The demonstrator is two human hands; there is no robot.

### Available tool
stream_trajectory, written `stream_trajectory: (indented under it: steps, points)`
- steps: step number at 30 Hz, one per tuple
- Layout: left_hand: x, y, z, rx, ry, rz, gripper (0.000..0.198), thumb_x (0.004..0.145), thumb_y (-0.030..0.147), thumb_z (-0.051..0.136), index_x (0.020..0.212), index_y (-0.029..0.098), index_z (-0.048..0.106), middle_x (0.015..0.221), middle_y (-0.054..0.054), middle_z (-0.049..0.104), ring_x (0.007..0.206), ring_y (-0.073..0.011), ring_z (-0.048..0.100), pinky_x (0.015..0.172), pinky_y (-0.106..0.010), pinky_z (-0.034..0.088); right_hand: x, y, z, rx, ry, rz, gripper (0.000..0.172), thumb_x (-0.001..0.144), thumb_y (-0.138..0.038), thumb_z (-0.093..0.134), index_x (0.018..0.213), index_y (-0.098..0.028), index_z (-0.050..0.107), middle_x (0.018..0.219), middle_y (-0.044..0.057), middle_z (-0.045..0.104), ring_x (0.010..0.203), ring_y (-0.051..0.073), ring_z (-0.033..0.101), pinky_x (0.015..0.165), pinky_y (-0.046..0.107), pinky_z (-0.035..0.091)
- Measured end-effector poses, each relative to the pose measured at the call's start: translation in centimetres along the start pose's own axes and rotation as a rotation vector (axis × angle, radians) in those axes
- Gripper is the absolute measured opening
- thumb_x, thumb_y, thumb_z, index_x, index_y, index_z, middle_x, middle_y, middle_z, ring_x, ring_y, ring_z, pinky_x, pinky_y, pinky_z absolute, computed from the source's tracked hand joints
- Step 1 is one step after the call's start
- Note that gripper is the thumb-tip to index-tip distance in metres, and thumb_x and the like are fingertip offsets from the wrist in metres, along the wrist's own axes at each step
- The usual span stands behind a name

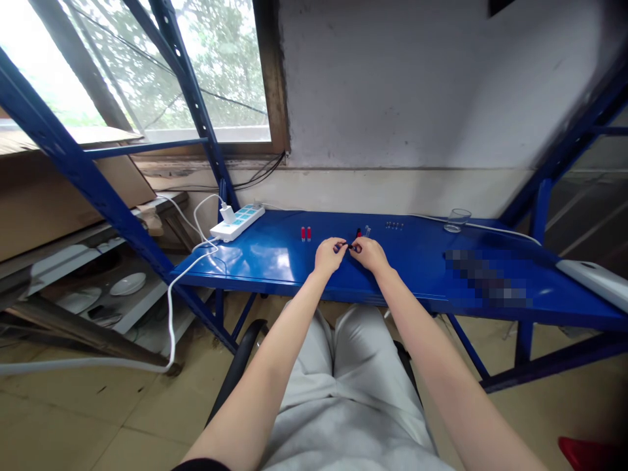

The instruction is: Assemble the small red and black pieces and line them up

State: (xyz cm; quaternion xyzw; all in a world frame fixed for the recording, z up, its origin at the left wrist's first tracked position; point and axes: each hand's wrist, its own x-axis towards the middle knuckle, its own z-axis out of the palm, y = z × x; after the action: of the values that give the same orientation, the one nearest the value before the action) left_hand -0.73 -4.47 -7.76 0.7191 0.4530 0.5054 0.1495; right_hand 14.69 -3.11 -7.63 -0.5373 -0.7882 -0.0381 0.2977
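The left hand (330,254) and right hand (371,254) nearly meet, fingertips pinching a small black piece (350,246) between them, above a glossy blue metal table (275,261). Two small red cylinders (309,233) sit left; a clear drinking glass (457,221), far right. Beyond the white plastic power strip (238,224), a brown-framed window (230,72) adjoins a grey wall (392,85).

We count two hands: one left hand (331,255) and one right hand (369,252), with one small dark piece (350,246) between them. On one blue table (422,261) we find two red cylinders (303,234), one red-and-black piece (358,233), one small clear piece (367,231), one glass (456,222), one power strip (238,224) and several tiny pieces (395,226), too small for us to number. We see at least two dishes (128,284).
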Motion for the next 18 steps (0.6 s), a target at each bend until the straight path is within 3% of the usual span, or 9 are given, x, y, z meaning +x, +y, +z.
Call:
stream_trajectory:
  steps: [18]
  points:
    - [0.05,0.43,-0.41,-0.148,-0.106,-0.093,0.015,0.071,0.020,0.060,0.083,0.014,0.065,0.075,-0.004,0.065,0.064,-0.0110,0.055,0.066,-0.026,0.046,-0.03,-0.68,-0.30,-0.194,-0.048,-0.091,0.012,0.074,-0.020,0.048,0.073,-0.016,0.059,0.074,0.007,0.061,0.067,0.016,0.052,0.061,0.026,0.031]
